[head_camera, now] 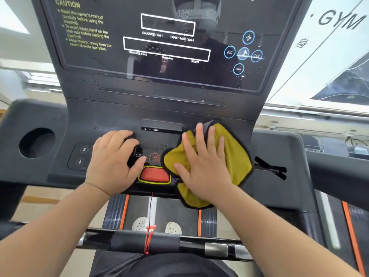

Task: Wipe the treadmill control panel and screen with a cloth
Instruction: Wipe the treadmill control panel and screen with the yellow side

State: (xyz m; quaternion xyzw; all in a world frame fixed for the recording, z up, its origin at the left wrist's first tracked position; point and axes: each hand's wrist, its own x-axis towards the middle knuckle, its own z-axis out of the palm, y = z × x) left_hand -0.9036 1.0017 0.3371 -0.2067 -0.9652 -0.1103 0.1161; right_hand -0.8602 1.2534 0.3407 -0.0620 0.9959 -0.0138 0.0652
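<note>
Gym-window lettering (339,19) fills the upper right of the head view, behind the treadmill. Droplets still bead the screen (159,66) at upper centre, so I judge it unwiped; the work is on the control panel (111,120) at lower centre. The right hand (203,166) presses flat on the yellow cloth (235,156), fingers (199,136) straight and spread, with cloth under them and showing beyond. The left hand (111,164) rests left of the red button (154,174), fingers bent; whether they grip anything I cannot tell.
</note>
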